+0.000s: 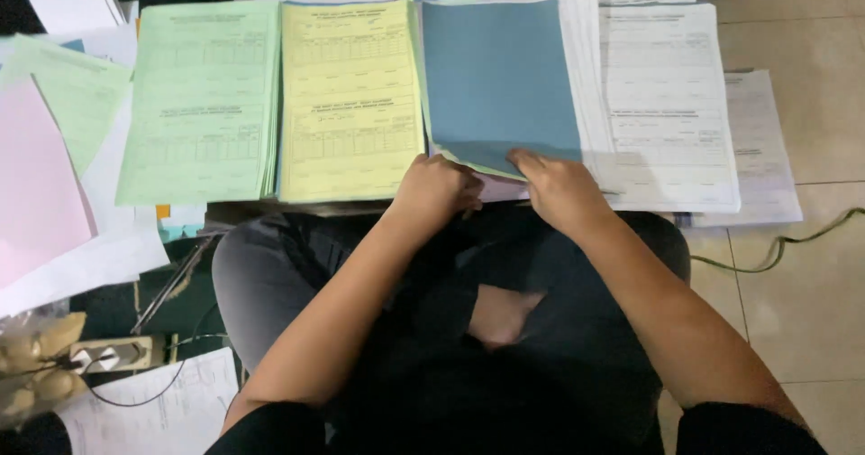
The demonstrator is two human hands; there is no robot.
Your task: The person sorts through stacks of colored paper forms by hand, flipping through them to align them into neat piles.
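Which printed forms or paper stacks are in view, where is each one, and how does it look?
Green form stack: far left, rectangular, ruled tables.
Yellow form stack: beside the green one.
Blue sheet: centre, plain; left hand and right hand at its near edge.
White form stack: right, printed.
Pink sheet: left edge.

Your bare left hand and right hand rest on a plain blue sheet of matt, smooth paper, unprinted on its face. Beside it you have a yellow stack and a green stack, both thin printed paper with a dull finish, and white forms of the same matt paper. The floor is smooth tile with a faint sheen. Your trousers look like soft matt cloth.
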